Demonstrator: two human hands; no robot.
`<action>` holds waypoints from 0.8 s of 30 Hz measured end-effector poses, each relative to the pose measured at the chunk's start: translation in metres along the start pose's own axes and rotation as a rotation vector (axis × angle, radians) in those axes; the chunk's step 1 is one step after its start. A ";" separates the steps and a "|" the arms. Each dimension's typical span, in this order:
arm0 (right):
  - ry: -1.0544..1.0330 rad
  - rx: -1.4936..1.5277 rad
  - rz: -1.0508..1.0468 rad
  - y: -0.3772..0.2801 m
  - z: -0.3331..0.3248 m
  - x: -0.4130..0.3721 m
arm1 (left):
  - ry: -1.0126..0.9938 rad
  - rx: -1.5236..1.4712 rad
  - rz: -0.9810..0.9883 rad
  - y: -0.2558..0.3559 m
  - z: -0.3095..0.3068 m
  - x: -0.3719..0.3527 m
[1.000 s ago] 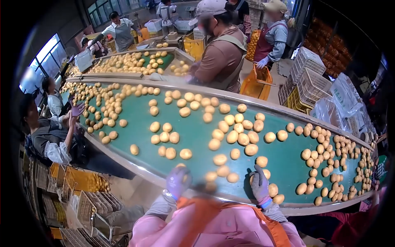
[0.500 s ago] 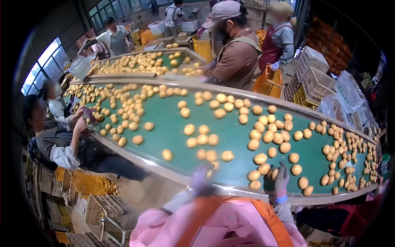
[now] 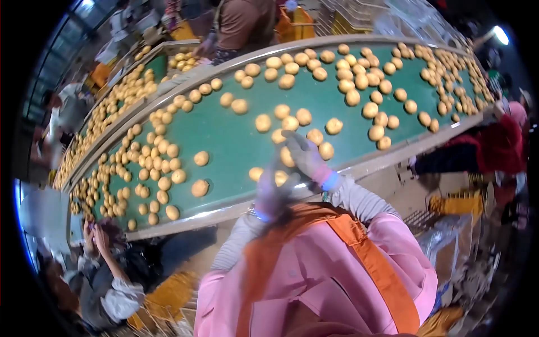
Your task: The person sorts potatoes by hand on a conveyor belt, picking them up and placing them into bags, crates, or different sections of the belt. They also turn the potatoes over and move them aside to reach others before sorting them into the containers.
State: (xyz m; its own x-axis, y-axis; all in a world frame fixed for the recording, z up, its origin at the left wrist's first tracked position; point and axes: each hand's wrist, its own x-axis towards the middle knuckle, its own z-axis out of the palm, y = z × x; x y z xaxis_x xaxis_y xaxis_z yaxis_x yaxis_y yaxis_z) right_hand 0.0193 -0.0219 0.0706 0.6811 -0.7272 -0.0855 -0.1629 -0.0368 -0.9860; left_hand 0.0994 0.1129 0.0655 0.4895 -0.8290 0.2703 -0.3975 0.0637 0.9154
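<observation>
- Head view is showing an orange apron [image 3: 337,253] over pink sleeves closest in, with both grey-sleeved arms reaching from it to the near edge of the belt.
- The left hand [image 3: 268,194], in a purple glove, is hovering at the rail [image 3: 185,216] with the near fruit [image 3: 281,178] right at its fingers. Motion blur is hiding whether they are closing on it or only touching it, so I cannot tell the grip.
- The right hand [image 3: 304,155] is lying a little further in, fingers spread wide and arching over the second fruit [image 3: 287,158]. It is resting on the top rather than clasping, and the arch is probably following the fruit's round shape.
- Both fruits are sitting on the green belt [image 3: 236,149] close to its near edge, likely because that strip is within easy reach.
- Each is looking nearly round, so no long axis or pointing direction is showing, and the stem ends are too small to tell.
- Loose fruit [image 3: 334,126] is lying in a single layer, some apart and some in small clusters, with the raised rail seemingly keeping it from rolling off.
- A co-worker [image 3: 106,275] is sitting low at the left, below the belt, with hands raised.
- A person in a brown top [image 3: 241,22] is standing across the belt, beside a far belt [image 3: 120,92] that is also carrying fruit.
</observation>
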 end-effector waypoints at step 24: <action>0.489 -0.890 -0.476 0.083 -0.047 0.100 | -0.193 1.095 0.169 -0.037 -0.134 0.007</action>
State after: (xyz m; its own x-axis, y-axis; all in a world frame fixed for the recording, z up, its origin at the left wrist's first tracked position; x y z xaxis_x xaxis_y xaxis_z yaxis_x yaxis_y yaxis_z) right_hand 0.0407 -0.1299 -0.0127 0.4883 -0.6924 0.5311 -0.5461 -0.7172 -0.4329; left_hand 0.2214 0.1790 0.0731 0.2739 -0.9342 0.2284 -0.9614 -0.2599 0.0900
